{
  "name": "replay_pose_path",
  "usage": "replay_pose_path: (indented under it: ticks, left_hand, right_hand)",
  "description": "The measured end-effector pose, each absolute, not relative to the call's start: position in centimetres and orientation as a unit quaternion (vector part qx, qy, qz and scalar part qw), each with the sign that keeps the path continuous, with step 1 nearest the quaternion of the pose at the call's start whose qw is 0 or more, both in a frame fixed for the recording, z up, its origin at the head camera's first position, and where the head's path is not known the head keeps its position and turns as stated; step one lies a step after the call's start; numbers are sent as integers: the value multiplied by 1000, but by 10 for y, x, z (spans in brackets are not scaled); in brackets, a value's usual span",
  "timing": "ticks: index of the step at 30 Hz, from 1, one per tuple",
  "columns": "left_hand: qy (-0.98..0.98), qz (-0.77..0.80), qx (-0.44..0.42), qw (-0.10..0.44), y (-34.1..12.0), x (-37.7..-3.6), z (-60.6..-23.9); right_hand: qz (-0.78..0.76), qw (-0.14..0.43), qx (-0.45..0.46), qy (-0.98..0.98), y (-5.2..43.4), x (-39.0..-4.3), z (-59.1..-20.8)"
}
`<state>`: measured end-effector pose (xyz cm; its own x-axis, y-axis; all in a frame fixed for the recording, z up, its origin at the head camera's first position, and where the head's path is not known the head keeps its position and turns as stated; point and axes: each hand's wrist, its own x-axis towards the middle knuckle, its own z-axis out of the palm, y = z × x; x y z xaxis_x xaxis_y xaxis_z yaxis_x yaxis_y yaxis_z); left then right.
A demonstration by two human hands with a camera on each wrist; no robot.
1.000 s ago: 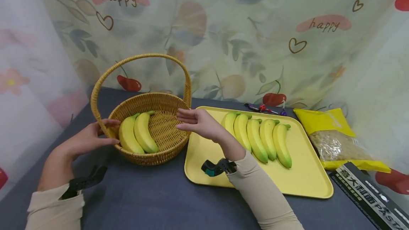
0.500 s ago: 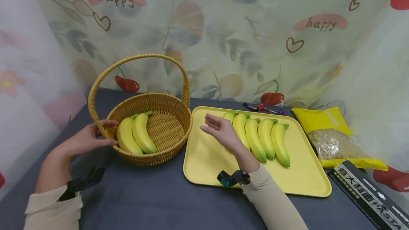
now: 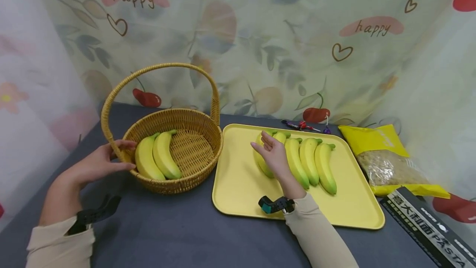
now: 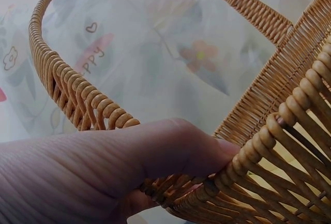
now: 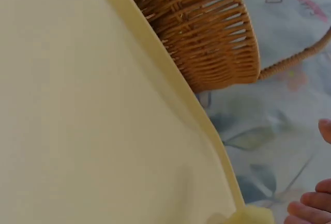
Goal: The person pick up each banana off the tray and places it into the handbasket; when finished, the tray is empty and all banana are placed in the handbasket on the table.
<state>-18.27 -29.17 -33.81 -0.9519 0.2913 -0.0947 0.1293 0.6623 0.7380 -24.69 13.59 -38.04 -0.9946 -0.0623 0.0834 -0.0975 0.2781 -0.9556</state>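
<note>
My left hand (image 3: 94,162) grips the near left rim of a round wicker basket (image 3: 195,150), beside the base of its arched handle. The left wrist view shows the thumb (image 4: 176,149) pressed on the woven rim. Two yellow bananas (image 3: 163,156) lie side by side inside, toward the basket's left. My right hand (image 3: 277,160) hovers over a yellow tray (image 3: 238,185), fingers extended and thumb apart, holding nothing. It overlaps the leftmost bananas of a row of several (image 3: 308,160) and partly hides them. In the right wrist view its fingertips (image 5: 310,208) appear at the edge, near a banana end (image 5: 253,215).
Right of the tray lies a yellow, partly clear bag (image 3: 386,164), with a black pasta box (image 3: 427,222) in front of it. Wrapped lollipops (image 3: 303,125) lie behind the tray. A printed curtain (image 3: 238,44) hangs around the dark tabletop (image 3: 178,230).
My right hand has moved right, from over the basket's right rim to above the leftmost bananas on the tray. The left hand has kept its hold on the basket.
</note>
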Motion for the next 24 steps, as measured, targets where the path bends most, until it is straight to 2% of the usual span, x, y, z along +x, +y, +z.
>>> replay_pose_path:
  ticks: [9, 18, 24]
  left_hand:
    - [906, 393, 114, 105, -291, -185, -338]
    - [906, 394, 113, 105, -292, -183, -337]
    - [907, 392, 113, 107, -293, -183, -338]
  right_hand:
    - [548, 14, 40, -836, 140, -252, -391]
    - [468, 47, 60, -881, 135, -253, -400]
    - [455, 28, 87, -886, 134, -254, -404]
